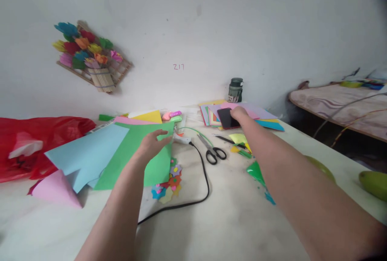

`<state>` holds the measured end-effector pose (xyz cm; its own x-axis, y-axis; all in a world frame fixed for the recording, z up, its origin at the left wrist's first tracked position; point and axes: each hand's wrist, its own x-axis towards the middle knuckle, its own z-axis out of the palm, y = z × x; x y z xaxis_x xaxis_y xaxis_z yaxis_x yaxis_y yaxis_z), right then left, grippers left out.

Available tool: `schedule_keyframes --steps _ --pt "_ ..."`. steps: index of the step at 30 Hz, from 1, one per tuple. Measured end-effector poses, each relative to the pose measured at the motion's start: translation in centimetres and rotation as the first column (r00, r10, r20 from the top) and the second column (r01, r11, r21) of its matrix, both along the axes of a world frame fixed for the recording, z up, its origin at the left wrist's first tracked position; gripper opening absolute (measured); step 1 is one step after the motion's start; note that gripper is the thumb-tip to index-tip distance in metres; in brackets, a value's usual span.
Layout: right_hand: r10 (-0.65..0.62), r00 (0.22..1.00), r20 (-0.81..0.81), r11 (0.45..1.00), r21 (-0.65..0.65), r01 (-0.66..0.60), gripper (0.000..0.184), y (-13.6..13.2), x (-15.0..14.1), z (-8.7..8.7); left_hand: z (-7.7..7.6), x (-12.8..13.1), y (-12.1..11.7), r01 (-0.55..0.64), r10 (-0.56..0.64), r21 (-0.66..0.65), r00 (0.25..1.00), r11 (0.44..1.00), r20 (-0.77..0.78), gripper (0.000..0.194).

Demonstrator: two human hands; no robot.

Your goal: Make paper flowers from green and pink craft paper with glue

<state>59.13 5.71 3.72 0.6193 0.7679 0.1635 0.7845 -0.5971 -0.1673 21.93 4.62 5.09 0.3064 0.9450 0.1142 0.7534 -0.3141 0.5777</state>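
Observation:
My right hand (240, 114) is at the right edge of a dark smartphone (227, 119), thumb side over its face and the other fingers hidden. The phone is over a stack of coloured paper (263, 112). Fingers stretched and holding nothing, my left hand (154, 144) hovers above a green paper sheet (130, 164). Just right of its fingertips lies a white glue gun (182, 139) with a black cord. Black-handled scissors (212, 150) lie with their blades parted between my two hands. Small foam flower cut-outs (173, 181) show beside the green sheet.
Blue paper (90, 148), a rolled pink sheet (56, 190) and a red plastic bag (60, 128) are at left. A bottle (235, 90) stands by the wall. Green packets (255, 171) and greenish fruit (375, 184) are at right. The cord (205, 172) loops across the table.

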Motion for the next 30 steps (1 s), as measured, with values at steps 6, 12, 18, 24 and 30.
schedule_keyframes --steps 6,12,18,24,30 --pt "0.043 0.998 0.046 0.999 0.022 -0.044 0.035 1.4 -6.2 2.6 -0.1 -1.0 0.5 -0.01 0.009 0.028 0.999 1.0 0.031 0.055" --pt "0.52 0.854 0.008 0.812 -0.316 -0.491 0.032 -0.3 -14.7 3.6 -0.6 -1.9 1.0 -0.13 0.134 0.065 0.989 0.989 -0.057 0.048" --pt "0.574 0.819 0.006 0.695 -0.533 -0.483 0.037 -2.6 -16.6 2.8 -1.3 -0.2 0.3 -0.067 0.075 0.089 0.993 0.994 -0.096 0.047" --pt "0.543 0.839 0.006 0.736 -0.484 -0.473 0.041 -4.5 -16.7 0.9 -2.0 2.1 -0.6 0.091 -0.07 0.151 0.987 0.984 -0.143 0.045" --pt "0.515 0.856 -0.036 0.769 -0.422 -0.48 0.058 -6.0 -16.9 0.1 -3.2 3.5 -1.2 0.221 -0.182 0.186 0.962 0.958 -0.205 0.045"
